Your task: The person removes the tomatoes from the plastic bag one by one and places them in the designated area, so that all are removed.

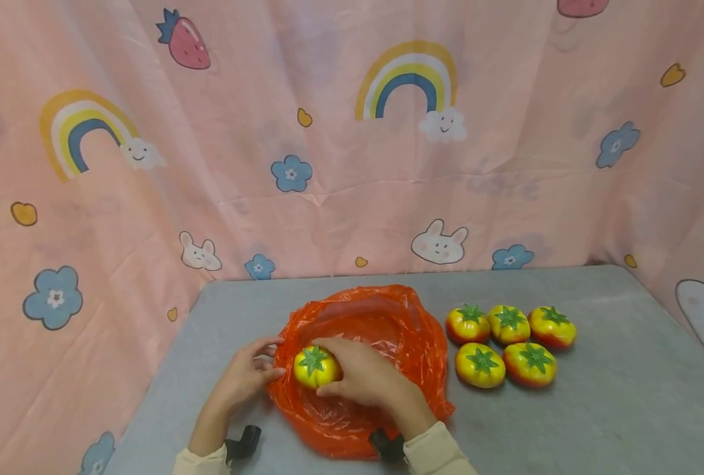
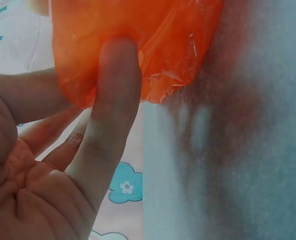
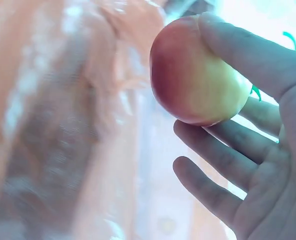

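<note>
A red plastic bag lies spread on the grey table with its mouth wide and facing up. My left hand pinches the bag's left rim; in the left wrist view the thumb and fingers have the orange-looking film between them. In my right hand is a yellow-and-red tomato with a green star-shaped top, over the left part of the bag's mouth. The right wrist view shows the tomato's reddish underside between thumb and fingers, while the lower fingers stand away from it.
Several similar tomatoes sit in two rows on the grey table, right of the bag. Behind the table hangs a pink curtain with printed rainbows, flowers and rabbits. Black wrist mounts show on both forearms.
</note>
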Demonstrator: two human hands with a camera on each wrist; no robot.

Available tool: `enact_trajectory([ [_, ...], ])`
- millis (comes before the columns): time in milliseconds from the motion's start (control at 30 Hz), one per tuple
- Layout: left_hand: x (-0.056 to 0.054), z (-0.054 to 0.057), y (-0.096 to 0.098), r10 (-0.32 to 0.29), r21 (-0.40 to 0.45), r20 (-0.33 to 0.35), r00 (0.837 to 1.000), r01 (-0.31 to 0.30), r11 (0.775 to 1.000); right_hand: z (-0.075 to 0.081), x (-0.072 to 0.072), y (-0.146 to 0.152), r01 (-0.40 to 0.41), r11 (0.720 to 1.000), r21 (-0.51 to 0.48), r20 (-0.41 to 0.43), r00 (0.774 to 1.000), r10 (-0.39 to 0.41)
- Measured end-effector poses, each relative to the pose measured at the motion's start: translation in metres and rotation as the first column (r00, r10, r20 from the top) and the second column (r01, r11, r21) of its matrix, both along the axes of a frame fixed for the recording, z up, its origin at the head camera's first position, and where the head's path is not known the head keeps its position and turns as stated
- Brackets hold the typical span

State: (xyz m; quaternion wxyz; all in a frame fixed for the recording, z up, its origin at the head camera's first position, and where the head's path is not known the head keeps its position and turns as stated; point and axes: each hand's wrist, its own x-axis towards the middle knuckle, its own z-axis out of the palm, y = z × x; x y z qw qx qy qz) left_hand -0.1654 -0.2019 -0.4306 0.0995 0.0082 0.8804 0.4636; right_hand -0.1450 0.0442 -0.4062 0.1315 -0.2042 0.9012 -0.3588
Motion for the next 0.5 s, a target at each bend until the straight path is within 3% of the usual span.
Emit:
enact_trajectory([
  [233,-0.001,-0.003,-0.001,-0.01,0.015,-0.014,1.0,0.011,1.0,0.025,0.009,0.015,0.055,0.998,0.029,-0.058,0.997,-0.053],
  [500,0.0,-0.003,-0.003,-0.042,0.046,-0.043,0.998,0.044,0.998,0.034,0.025,0.033,0.138,0.99,0.044,-0.103,0.986,-0.133],
])
